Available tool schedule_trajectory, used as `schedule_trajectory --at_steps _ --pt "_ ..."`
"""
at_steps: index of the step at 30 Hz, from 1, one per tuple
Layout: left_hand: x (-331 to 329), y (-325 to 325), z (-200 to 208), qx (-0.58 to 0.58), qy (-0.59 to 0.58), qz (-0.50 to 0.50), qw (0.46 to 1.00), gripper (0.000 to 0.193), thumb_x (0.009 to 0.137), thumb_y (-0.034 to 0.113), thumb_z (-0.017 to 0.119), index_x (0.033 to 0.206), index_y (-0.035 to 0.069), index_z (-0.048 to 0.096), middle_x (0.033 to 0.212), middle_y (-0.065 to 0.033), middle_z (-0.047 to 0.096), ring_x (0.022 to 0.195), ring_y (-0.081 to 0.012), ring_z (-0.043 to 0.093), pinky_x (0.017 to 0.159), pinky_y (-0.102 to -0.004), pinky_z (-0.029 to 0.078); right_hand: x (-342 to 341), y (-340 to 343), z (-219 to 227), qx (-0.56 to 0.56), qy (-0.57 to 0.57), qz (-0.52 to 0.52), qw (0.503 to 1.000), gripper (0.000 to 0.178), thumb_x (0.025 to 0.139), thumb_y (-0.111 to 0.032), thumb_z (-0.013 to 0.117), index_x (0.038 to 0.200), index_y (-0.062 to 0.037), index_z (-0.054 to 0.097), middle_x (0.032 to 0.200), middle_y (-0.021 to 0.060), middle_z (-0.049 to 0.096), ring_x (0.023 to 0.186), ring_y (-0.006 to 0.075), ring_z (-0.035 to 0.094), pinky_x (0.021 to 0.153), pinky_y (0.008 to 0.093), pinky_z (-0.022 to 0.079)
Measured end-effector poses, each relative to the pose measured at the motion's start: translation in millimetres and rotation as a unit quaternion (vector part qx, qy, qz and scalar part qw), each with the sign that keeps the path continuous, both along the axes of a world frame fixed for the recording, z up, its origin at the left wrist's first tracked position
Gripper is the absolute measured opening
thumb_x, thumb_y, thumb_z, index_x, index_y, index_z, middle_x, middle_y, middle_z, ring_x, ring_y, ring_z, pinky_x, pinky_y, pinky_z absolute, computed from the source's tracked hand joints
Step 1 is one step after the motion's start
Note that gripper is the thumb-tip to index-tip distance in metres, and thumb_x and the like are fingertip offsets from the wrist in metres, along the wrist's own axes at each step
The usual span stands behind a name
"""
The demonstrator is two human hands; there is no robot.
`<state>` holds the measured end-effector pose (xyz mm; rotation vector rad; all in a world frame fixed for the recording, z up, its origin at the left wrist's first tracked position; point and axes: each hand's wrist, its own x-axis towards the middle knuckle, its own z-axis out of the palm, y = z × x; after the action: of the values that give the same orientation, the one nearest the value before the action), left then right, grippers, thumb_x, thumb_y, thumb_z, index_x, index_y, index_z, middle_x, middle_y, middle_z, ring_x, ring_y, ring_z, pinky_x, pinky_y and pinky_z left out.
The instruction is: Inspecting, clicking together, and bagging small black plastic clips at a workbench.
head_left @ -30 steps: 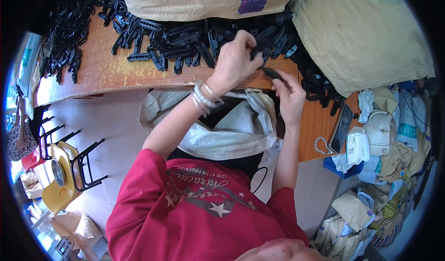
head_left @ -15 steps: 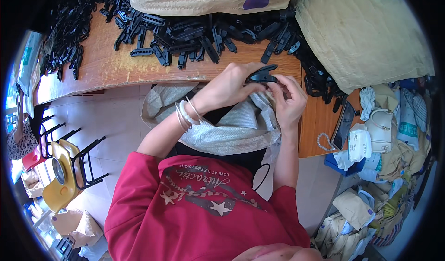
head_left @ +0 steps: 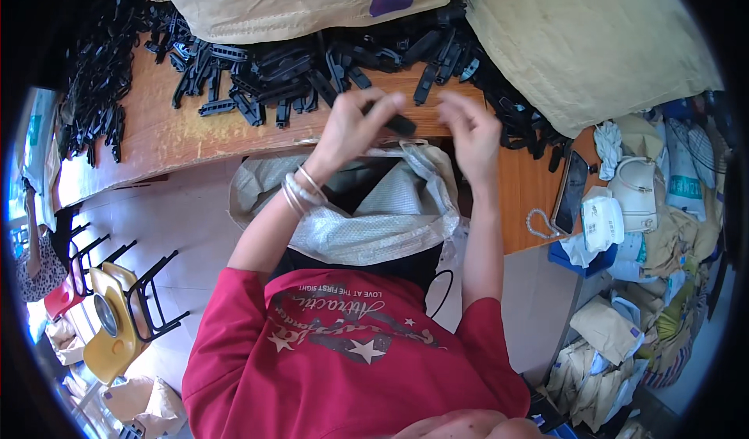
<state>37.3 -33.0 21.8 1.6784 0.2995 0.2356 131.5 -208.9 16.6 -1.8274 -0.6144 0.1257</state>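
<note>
My left hand [head_left: 355, 127] is closed around a dark, elongated plastic part [head_left: 400, 124], held just over the table's near edge. Some of the part is hidden by the fingers. To its right, my right hand [head_left: 473, 132] is raised with its fingers loosely bent and apart, and I see nothing in it. Several black plastic parts [head_left: 285, 76] lie heaped on the wooden table [head_left: 168, 127] beyond my hands. Below them, a white woven sack [head_left: 367, 240] spreads open across my lap.
Another black heap [head_left: 101, 80] covers the table's far left. Two large tan sacks [head_left: 593, 41] stand at the back. On the right are a phone [head_left: 572, 193], a tissue pack [head_left: 602, 222] and a white handbag [head_left: 636, 193]. Yellow chairs [head_left: 117, 330] stand at left.
Both hands were together on the black plastic part; now my right hand has let go and moved away. My left hand has drawn the part leftward. The view has shifted slightly.
</note>
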Motion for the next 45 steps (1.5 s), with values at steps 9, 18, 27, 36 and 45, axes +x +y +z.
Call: schedule_trajectory --at_steps 9,18,27,36,45 --pt "57.7 -4.6 11.6 0.010 0.063 -0.061 0.996 0.013 0.088 0.012 0.063 0.087 0.000 0.057 0.062 -0.0125 0.063 0.061 -0.0197 0.067 0.052 -0.0300 0.052 45.7 16.1 -12.8 -0.305 -0.330 -0.141 0.882 0.016 0.087 -0.009 0.058 0.100 -0.0009 0.056 0.088 0.0184 0.052 0.074 0.0351 0.062 0.058 0.0437 0.050" --pt "54.0 3.3 -9.2 0.526 -0.177 -0.174 0.814 0.015 0.074 0.007 0.061 0.089 0.003 0.061 0.101 -0.0172 0.054 0.072 -0.0297 0.064 0.064 -0.0372 0.052 31.9 6.8 -13.9 -0.284 -0.238 -0.145 0.917 0.018 0.081 -0.011 0.067 0.091 -0.0023 0.056 0.083 0.0149 0.060 0.070 0.0351 0.063 0.060 0.0423 0.050" --pt "35.3 12.1 -17.2 0.042 -0.062 -0.057 0.996 0.019 0.077 0.008 0.065 0.081 0.002 0.048 0.074 -0.0118 0.064 0.060 -0.0158 0.061 0.051 -0.0309 0.047 35.9 9.0 -2.2 -0.309 -0.216 -0.128 0.917 0.022 0.079 -0.020 0.072 0.083 0.0003 0.063 0.088 0.0190 0.063 0.076 0.0367 0.063 0.063 0.0429 0.050" --pt "14.9 4.2 -3.4 -0.339 -0.022 -0.111 0.934 0.038 0.090 0.006 0.058 0.123 -0.007 0.046 0.094 -0.0167 0.066 0.052 -0.0115 0.055 0.040 -0.0177 0.040 -3.8 -6.1 17.4 0.095 0.154 -0.018 0.983 0.026 0.086 0.000 0.060 0.111 0.0051 0.058 0.081 0.0055 0.061 0.063 0.0084 0.060 0.056 0.0200 0.050" --pt "0.2 -2.6 15.8 -0.117 0.085 -0.105 0.984 0.027 0.093 0.020 0.058 0.105 -0.002 0.066 0.061 -0.0015 0.058 0.049 -0.0042 0.049 0.044 -0.0194 0.037 -34.9 -0.5 21.5 0.122 0.150 0.089 0.977 0.021 0.086 0.007 0.058 0.106 0.0108 0.060 0.097 0.0158 0.064 0.083 0.0208 0.068 0.074 0.0266 0.057"
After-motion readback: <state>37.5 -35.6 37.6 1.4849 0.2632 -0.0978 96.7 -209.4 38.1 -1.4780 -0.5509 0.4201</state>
